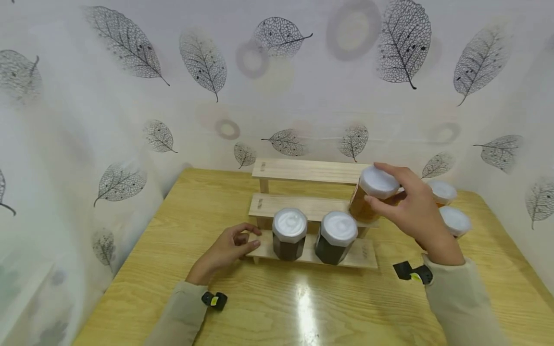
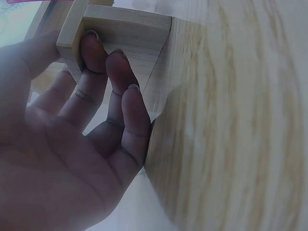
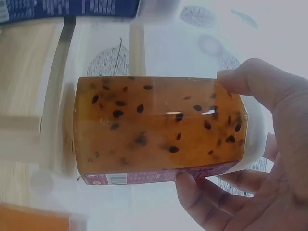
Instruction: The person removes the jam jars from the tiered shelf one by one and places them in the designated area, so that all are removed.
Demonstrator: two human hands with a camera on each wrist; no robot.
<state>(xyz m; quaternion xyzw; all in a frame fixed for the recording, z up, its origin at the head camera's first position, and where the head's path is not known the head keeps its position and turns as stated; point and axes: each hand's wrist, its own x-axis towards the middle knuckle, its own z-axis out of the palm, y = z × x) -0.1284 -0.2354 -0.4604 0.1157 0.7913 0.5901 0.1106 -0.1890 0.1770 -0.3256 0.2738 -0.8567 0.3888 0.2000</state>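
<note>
Now, we hold the amber jar [image 3: 154,127] in our right hand [image 1: 415,206], thumb and fingers closed on opposite sides of it near its white lid [image 1: 380,180]. Its base is at the right end of the middle step [image 1: 298,204] of the wooden rack [image 1: 311,170]; whether it bears on the board or hangs a little above it, we cannot tell. That position is the likeliest source of trouble: were we to let go with part of the base past the board's end, the jar could tip off toward the desk [image 1: 207,202]. Our grip sits high, too, so if the smooth wall slid in our fingers, the lower part could swing loose.

Our left hand [image 1: 227,247] grips the left end of the lowest step [image 1: 365,257], its fingers bent against the wood. A tug there, or an uneven press from the right, might skew the rack and unsettle the left dark jar [image 1: 288,249] and the right dark jar [image 1: 330,249], both standing on that step. The latter seems more exposed, being just in front of the jar we hold; a low swing could clip it. Beyond our right hand, a far jar [image 1: 442,191] and a near jar [image 1: 455,220] show partly hidden, and a careless sideways sweep could knock either.
</note>
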